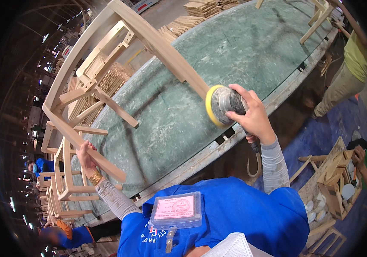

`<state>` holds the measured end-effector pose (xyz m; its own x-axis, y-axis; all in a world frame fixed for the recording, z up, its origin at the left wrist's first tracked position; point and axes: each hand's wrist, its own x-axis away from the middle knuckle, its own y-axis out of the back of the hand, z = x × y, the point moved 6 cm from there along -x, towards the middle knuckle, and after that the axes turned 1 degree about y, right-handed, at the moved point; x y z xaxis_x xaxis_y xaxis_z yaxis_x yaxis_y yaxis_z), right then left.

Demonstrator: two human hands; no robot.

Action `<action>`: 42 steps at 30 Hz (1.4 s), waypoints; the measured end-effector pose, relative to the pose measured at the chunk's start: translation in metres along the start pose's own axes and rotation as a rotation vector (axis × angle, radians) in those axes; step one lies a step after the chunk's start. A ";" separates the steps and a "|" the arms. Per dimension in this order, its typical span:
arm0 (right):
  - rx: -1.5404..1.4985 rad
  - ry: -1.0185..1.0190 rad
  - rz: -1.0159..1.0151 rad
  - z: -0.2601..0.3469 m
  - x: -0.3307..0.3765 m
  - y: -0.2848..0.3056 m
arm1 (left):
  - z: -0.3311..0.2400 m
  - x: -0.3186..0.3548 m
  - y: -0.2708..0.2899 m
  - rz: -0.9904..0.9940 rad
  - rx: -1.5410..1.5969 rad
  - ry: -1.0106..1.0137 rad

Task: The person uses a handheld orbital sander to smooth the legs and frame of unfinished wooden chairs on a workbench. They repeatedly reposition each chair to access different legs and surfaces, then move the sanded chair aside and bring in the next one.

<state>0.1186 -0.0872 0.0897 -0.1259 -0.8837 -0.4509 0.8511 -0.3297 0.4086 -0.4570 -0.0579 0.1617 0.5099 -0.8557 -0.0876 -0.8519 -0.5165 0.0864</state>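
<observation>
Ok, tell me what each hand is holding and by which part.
The left hand holds the wooden frame by its near leg, toward the free end. The right hand holds the sander by its grey body.

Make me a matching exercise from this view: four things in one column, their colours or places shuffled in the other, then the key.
Things:
1. sander
2. wooden frame
3. badge card
4. table top

Descriptions:
A. mottled green
B. gripped by the left hand
C. pink, on a blue shirt
D. held in the right hand

Pairs: 1-D, 2-B, 3-C, 4-A
</observation>
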 end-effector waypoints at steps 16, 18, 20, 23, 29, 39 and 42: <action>0.078 0.010 -0.059 0.019 0.017 -0.003 | -0.001 0.004 -0.003 0.008 0.007 -0.013; 0.097 -0.034 -0.047 0.019 0.008 -0.003 | 0.001 0.005 -0.006 0.019 0.017 -0.001; 0.124 -0.058 -0.037 0.020 0.001 -0.001 | -0.001 0.003 -0.006 0.017 0.031 0.006; 0.110 0.037 -0.075 0.015 0.007 0.003 | 0.002 0.006 -0.003 0.016 0.018 -0.011; 0.039 -0.017 -0.059 0.010 -0.012 -0.001 | 0.000 0.004 -0.007 0.029 0.048 0.011; 0.005 -0.013 -0.052 0.004 -0.009 0.005 | -0.004 0.008 -0.013 0.015 0.050 0.005; 0.056 -0.042 -0.004 0.002 0.013 0.013 | 0.001 0.009 -0.007 0.002 0.042 -0.008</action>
<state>0.1273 -0.1042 0.0908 -0.1513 -0.8953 -0.4190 0.8209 -0.3500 0.4513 -0.4460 -0.0620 0.1595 0.5070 -0.8566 -0.0955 -0.8575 -0.5125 0.0449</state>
